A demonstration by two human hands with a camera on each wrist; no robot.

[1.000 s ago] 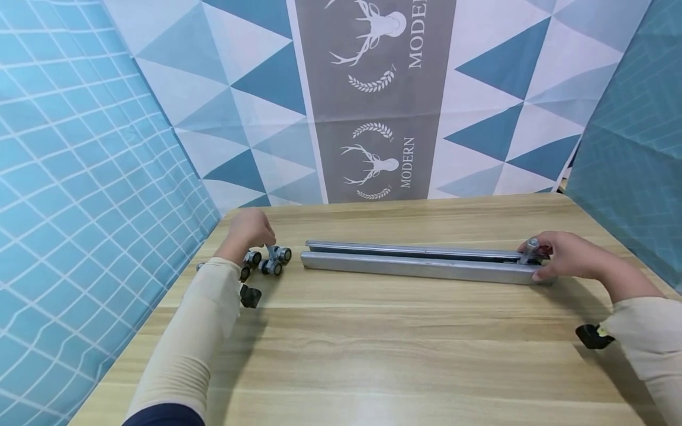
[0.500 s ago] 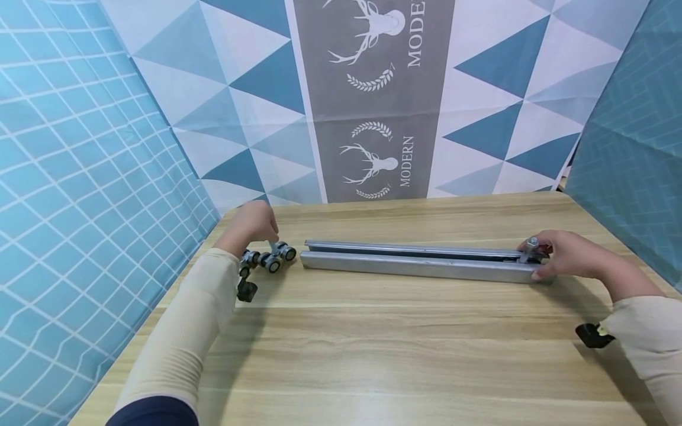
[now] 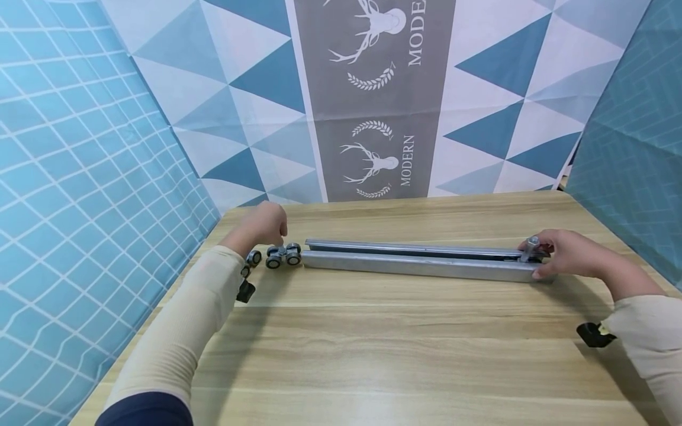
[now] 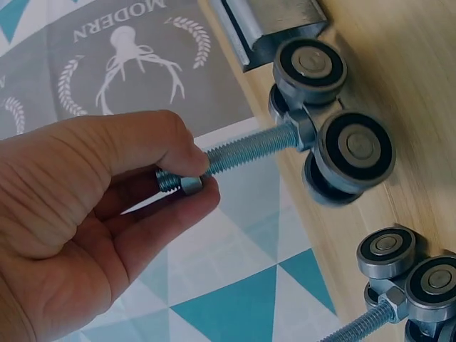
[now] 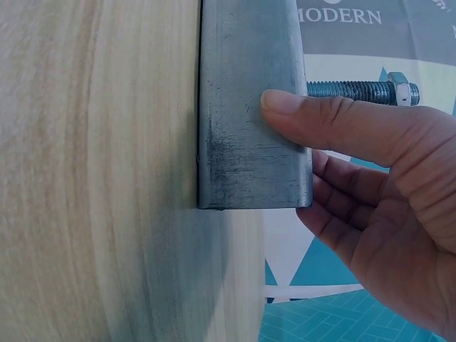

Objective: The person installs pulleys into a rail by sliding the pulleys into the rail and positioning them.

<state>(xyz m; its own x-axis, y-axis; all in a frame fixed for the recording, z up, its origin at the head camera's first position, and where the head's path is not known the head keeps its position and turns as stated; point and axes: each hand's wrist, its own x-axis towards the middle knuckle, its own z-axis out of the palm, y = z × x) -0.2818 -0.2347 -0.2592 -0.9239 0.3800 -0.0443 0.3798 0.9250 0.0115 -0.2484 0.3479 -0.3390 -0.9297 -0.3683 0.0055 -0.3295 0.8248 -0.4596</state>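
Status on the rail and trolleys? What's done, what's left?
Looks done: an upright bolt stands up from the rail near its right end, suggesting one trolley is already in.
In hand: the left hand pinches a roller trolley by its threaded stem, just outside the rail's left end; the right hand grips the other end.
Remaining, probably: insert that one, then the spare trolley farther left.

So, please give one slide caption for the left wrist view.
Left grip pinches the bolt of one trolley near the rail; a second trolley nearby.
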